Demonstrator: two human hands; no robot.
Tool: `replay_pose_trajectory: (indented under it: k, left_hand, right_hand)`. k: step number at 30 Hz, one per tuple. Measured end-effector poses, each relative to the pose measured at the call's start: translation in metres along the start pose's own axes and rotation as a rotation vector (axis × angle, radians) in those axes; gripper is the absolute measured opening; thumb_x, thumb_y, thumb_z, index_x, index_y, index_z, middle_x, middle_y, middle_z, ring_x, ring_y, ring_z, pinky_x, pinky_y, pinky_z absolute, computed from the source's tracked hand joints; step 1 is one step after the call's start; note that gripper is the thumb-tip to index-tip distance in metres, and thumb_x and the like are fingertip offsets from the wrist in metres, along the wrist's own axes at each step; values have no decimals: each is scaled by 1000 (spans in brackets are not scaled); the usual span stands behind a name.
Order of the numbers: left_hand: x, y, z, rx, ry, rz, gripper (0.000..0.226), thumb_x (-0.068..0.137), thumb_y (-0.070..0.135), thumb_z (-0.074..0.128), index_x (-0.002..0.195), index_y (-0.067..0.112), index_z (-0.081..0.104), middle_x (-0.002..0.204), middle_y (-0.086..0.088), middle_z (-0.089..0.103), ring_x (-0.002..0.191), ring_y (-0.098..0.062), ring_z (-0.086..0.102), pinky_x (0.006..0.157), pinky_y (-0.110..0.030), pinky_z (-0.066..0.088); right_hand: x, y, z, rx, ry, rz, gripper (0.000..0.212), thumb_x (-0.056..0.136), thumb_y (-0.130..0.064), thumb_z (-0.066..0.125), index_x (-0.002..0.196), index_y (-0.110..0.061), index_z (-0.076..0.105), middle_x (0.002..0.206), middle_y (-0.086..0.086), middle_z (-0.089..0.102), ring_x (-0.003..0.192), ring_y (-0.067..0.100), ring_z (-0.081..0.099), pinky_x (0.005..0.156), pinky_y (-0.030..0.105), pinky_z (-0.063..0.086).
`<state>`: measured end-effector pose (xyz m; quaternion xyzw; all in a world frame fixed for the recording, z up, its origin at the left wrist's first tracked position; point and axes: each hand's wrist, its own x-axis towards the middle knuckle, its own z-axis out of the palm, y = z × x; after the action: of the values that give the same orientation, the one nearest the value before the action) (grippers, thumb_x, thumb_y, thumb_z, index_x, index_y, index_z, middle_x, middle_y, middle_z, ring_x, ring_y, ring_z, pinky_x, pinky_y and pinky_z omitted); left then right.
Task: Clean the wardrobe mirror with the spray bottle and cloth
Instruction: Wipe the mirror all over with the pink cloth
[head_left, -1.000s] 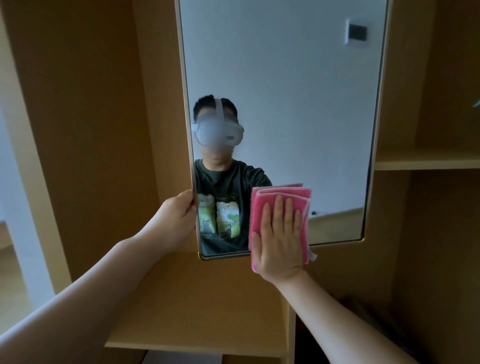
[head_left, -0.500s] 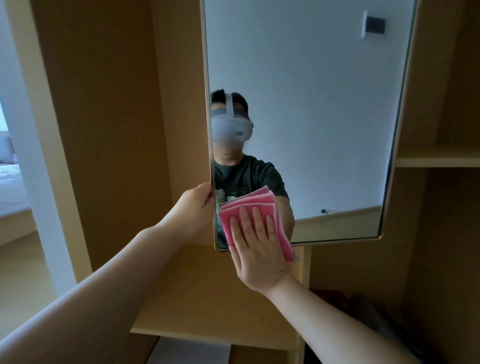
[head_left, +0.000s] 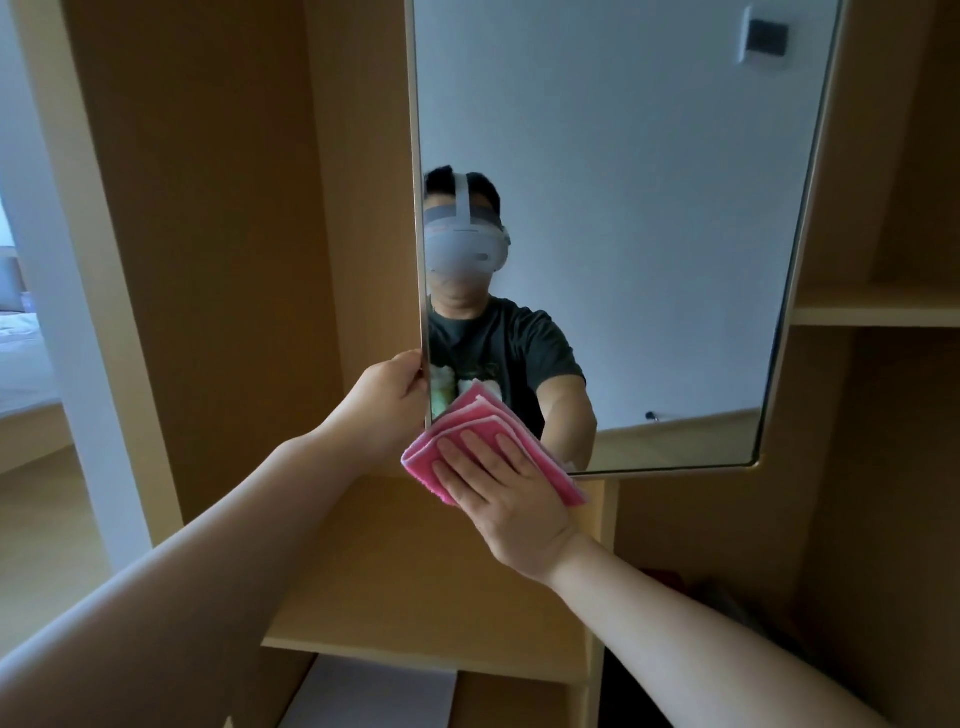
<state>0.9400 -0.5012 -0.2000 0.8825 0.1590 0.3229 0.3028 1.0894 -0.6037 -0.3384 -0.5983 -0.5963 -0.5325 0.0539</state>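
Observation:
The wardrobe mirror is a tall framed panel swung out in front of me, reflecting a pale wall and a person in a dark shirt. My left hand grips its left edge low down. My right hand lies flat, fingers spread, on a folded pink cloth pressed against the mirror's bottom left corner. The cloth overhangs the lower edge a little. No spray bottle is in view.
Wooden wardrobe panels surround the mirror. A shelf lies below it and another shelf sits to the right. Dark items lie in the lower right compartment. A bed shows through the opening at far left.
My right hand has slid the pink cloth leftward along the mirror's bottom, from the middle to the bottom left corner. My left hand has kept its hold on the left edge.

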Motion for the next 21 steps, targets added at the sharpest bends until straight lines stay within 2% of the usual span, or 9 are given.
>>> replay_pose_trajectory:
  k: [4, 6, 8, 10, 11, 13, 15, 18, 21]
  left_hand:
    - [-2, 0, 0, -11, 1, -6, 21, 98, 14, 39, 97, 11, 60, 92, -6, 68, 86, -25, 67, 79, -49, 57]
    - [-3, -1, 0, -45, 6, -10, 21, 95, 15, 39, 97, 10, 60, 91, -9, 69, 86, -29, 67, 78, -52, 56]
    - [-4, -3, 0, -84, 14, -14, 24, 92, 17, 39, 100, 11, 61, 91, -9, 69, 87, -31, 67, 80, -51, 56]
    - [-6, -3, 0, -72, 34, 2, 25, 95, 11, 38, 104, 12, 62, 91, -5, 68, 88, -27, 66, 84, -43, 55]
    - [-9, -4, 0, -53, 60, 19, 26, 97, 8, 39, 108, 11, 62, 93, -2, 68, 90, -24, 64, 85, -38, 53]
    - [-16, -7, -6, -40, 115, 51, 29, 99, 9, 41, 121, 11, 60, 108, 0, 67, 103, -16, 62, 91, -28, 48]
    - [-25, -9, -15, 19, 131, 94, 31, 100, 13, 43, 127, 14, 57, 118, 4, 64, 111, -10, 58, 97, -26, 46]
    - [-32, -15, -40, 110, 135, 119, 26, 99, 11, 44, 112, 17, 66, 106, 9, 65, 101, -5, 60, 91, -30, 52]
    - [-23, 6, -82, 69, 97, 90, 23, 98, 14, 47, 104, 22, 67, 95, 14, 66, 93, -3, 64, 83, -32, 57]
  right_hand:
    - [-3, 5, -14, 80, -48, -85, 49, 99, -19, 47, 147, -13, 36, 153, 7, 35, 146, 26, 22, 121, 44, 14]
    - [-3, 6, -23, 154, -69, -132, 41, 99, -21, 48, 139, -11, 49, 148, 9, 45, 143, 26, 32, 120, 43, 20]
    - [-1, 4, -33, 291, -71, -137, 28, 98, -22, 52, 121, -9, 62, 130, 9, 62, 129, 24, 52, 115, 39, 31]
    - [5, 1, -46, 452, -73, -81, 21, 99, -24, 52, 108, -10, 65, 105, 5, 72, 102, 20, 66, 102, 34, 45]
    - [9, -1, -53, 531, -80, -34, 22, 101, -26, 49, 105, -12, 65, 97, 1, 72, 90, 16, 67, 90, 32, 51]
    - [22, -6, -64, 658, -111, 91, 28, 104, -31, 40, 102, -16, 63, 90, -4, 70, 78, 9, 64, 72, 27, 53]
    - [37, -10, -74, 711, -126, 211, 35, 105, -37, 32, 98, -20, 62, 85, -9, 67, 70, 2, 58, 67, 16, 49]
    - [70, -11, -87, 802, -123, 352, 38, 102, -41, 29, 99, -23, 62, 78, -16, 61, 66, -5, 49, 63, 1, 36]
    - [121, 10, -109, 943, -158, 411, 34, 100, -43, 30, 102, -23, 57, 77, -15, 60, 64, 0, 56, 61, 13, 44]
